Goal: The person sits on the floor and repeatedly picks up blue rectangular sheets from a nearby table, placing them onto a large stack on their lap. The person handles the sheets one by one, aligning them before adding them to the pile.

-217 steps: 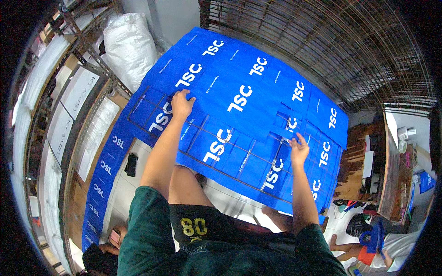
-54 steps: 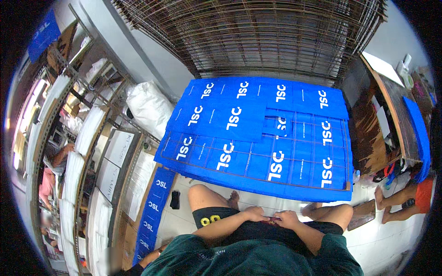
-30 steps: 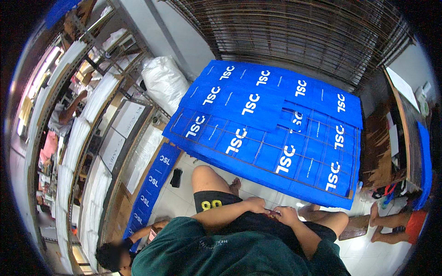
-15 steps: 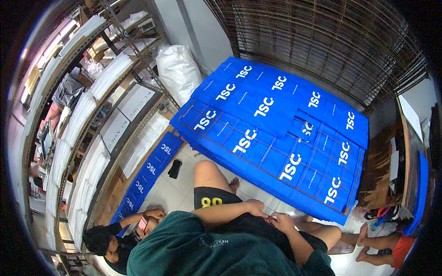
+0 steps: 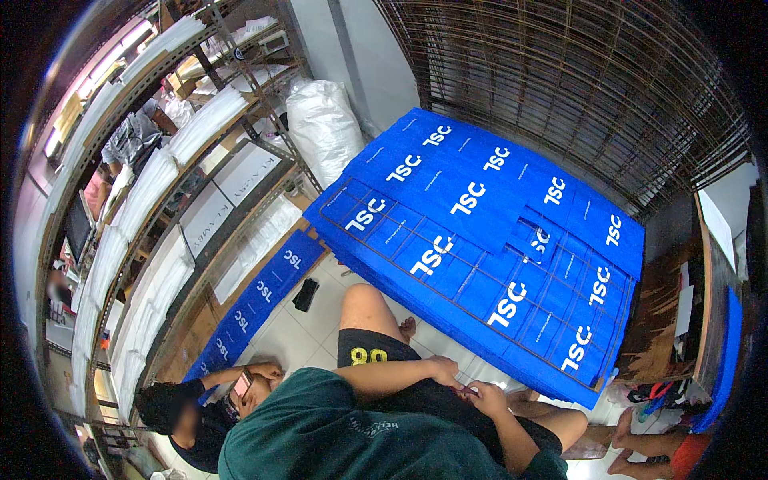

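Note:
Over my lap, my left hand (image 5: 442, 371) and my right hand (image 5: 486, 400) come close together with curled fingers. Between the fingertips shows a small, thin, dark purplish thing (image 5: 467, 392), too small to name. The right fingers close on it. The left fingertips meet its other end, and whatever else they hold is hidden. In front of my knees is a low, wide platform covered in printed blue sheeting (image 5: 456, 232). A flat wire grid (image 5: 480, 276) lies along its near part.
Tall wire mesh panels (image 5: 576, 88) lean behind the platform. At left, metal shelving (image 5: 180, 164) holds white stacks; a white sack (image 5: 324, 128) stands beside it. A black phone (image 5: 305, 295) lies on the tiles. Someone at lower left holds a phone (image 5: 242, 384); another person's feet (image 5: 622, 444) show at right.
The view has shifted slightly, so the platform and shelves sit a little lower and further right. My hands remain together over my lap, their fingers slightly shifted around the small dark thing.

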Action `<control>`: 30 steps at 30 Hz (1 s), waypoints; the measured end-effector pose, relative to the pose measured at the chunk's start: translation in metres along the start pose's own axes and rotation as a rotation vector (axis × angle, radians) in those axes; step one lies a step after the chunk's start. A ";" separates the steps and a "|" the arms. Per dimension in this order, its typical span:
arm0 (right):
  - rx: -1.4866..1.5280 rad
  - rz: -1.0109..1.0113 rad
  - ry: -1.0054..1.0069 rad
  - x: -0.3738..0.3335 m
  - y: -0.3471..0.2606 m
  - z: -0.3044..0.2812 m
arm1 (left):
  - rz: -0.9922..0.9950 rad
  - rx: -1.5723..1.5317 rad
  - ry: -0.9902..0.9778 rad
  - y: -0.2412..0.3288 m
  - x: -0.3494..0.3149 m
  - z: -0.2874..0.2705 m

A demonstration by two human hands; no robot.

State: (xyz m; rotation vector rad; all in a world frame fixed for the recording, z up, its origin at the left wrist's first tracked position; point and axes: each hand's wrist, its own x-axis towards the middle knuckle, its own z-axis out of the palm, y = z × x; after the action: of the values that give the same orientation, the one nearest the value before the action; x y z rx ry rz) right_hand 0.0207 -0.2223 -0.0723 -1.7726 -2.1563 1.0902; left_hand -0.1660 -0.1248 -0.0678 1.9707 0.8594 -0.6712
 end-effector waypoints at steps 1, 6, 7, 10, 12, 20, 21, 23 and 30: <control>0.001 -0.015 0.010 0.000 0.002 0.003 | -0.013 0.000 -0.015 0.003 -0.004 -0.003; 0.000 -0.007 -0.008 0.001 0.007 0.006 | -0.008 0.001 0.008 -0.002 0.003 0.004; 0.011 0.000 -0.024 0.001 0.006 0.004 | -0.014 -0.001 0.001 -0.001 0.002 0.002; 0.026 0.035 -0.039 0.001 0.005 0.001 | -0.020 -0.007 -0.025 0.007 -0.006 -0.007; 0.009 -0.035 0.013 0.002 0.011 0.010 | 0.013 0.012 -0.023 -0.002 0.005 0.004; 0.026 0.015 -0.024 0.000 0.004 0.002 | 0.018 0.029 -0.025 -0.001 0.005 0.002; 0.030 0.010 -0.020 0.000 0.005 0.003 | 0.018 0.014 -0.023 0.000 0.004 0.000; 0.029 0.000 -0.016 0.001 0.006 0.003 | 0.025 0.009 -0.026 -0.002 0.004 0.000; -0.001 -0.056 0.018 0.001 0.009 0.005 | 0.042 0.000 -0.028 -0.008 0.012 0.005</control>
State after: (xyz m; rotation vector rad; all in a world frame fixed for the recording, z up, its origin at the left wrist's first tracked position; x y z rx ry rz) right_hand 0.0247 -0.2230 -0.0818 -1.7054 -2.1816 1.0562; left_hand -0.1653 -0.1218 -0.0828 1.9693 0.7991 -0.6736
